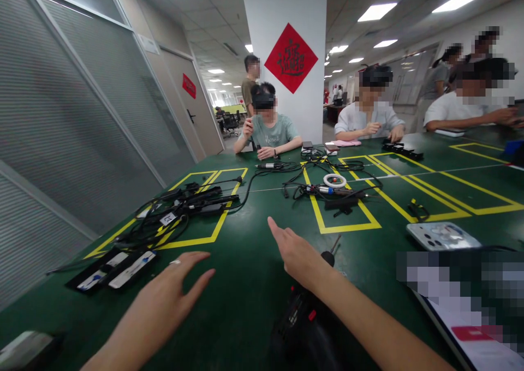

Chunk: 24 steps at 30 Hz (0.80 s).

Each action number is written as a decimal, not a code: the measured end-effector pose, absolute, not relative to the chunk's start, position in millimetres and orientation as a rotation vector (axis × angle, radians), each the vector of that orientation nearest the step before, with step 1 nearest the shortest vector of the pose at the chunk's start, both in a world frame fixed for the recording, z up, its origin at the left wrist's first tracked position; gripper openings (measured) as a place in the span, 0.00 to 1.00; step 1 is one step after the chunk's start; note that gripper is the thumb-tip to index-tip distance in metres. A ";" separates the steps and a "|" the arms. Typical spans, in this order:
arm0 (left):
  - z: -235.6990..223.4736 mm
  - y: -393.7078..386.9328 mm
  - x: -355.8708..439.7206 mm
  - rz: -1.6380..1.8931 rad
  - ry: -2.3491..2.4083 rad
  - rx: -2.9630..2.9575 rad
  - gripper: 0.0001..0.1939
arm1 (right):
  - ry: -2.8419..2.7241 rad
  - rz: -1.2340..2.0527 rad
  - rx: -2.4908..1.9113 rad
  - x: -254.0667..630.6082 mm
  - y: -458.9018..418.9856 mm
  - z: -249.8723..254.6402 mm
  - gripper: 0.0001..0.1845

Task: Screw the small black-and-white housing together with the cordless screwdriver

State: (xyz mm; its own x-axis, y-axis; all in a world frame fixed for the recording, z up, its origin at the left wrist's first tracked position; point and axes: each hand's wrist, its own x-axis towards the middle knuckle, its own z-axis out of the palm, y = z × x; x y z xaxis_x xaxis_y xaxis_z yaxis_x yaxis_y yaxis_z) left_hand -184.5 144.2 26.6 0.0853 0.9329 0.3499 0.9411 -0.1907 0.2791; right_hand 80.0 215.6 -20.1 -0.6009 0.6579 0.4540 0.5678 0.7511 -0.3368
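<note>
My left hand (172, 289) reaches forward over the green table (245, 283), fingers stretched out and holding nothing; a ring shows on one finger. My right hand (297, 253) extends further ahead with its fingers straight, also empty. Under my right forearm lies a black tool with a red button (305, 319), and a thin black probe tip (329, 253) pokes out beside the hand. Neither hand touches these as far as I can see.
Yellow tape boxes mark the table. A tangle of black cables and adapters (184, 207) lies left, two flat black packets (112, 270) nearer. A white tape roll (334, 180) and tools sit ahead, a phone (442, 235) right. Several people sit at the far edge.
</note>
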 end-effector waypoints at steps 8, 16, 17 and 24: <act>10.5 206.6 -65.7 -1.373 -1.984 -2.899 0.15 | -2.363 0.304 -0.865 82.4 218.6 -24.9 0.49; 2.7 217.3 -79.6 -1.469 -2.027 -3.006 0.12 | -2.297 0.315 -0.972 81.6 216.7 -22.5 0.41; 2.2 216.8 -81.9 -1.437 -2.034 -2.997 0.12 | -2.279 0.302 -1.010 81.7 216.8 -22.8 0.35; 7.0 210.6 -92.8 -1.191 -1.934 -3.066 0.11 | -2.262 0.185 -1.093 82.9 215.8 -23.2 0.11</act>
